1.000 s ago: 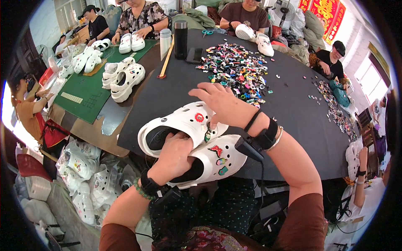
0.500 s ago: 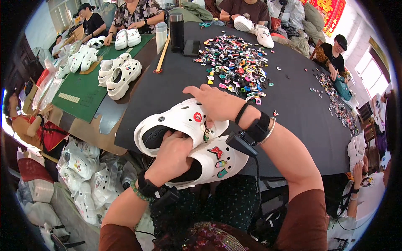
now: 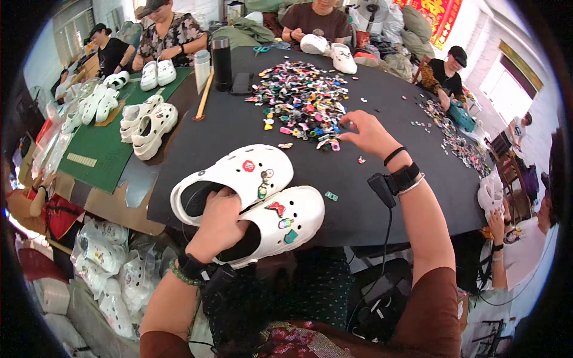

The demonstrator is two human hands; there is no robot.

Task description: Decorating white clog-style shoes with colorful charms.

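Observation:
My left hand (image 3: 219,222) is closed on a pair of white clogs, its fingers reaching into the upper clog (image 3: 268,162) at the near table edge. On that clog sit a red round charm (image 3: 248,166) and a small figure charm (image 3: 264,185). Pressed against it, the lower clog (image 3: 310,209) carries a red charm (image 3: 276,209), an ice-pop-shaped charm (image 3: 286,224) and a teal charm (image 3: 290,237). My right hand (image 3: 371,136) hovers open, fingers apart, at the right edge of a heap of colourful shoe charms (image 3: 298,98). Nothing shows between its fingers.
Behind the heap stand a black bottle (image 3: 221,62), a white bottle (image 3: 202,71) and a phone (image 3: 242,83). A loose green charm (image 3: 331,196) lies beside the clogs. More white clogs (image 3: 155,128) rest on the left table. Co-workers sit around; bagged clogs (image 3: 113,262) are piled lower left.
My right hand has left the clogs and moved right to the charm heap. A figure charm now shows plainly on the upper clog. My left hand keeps its hold.

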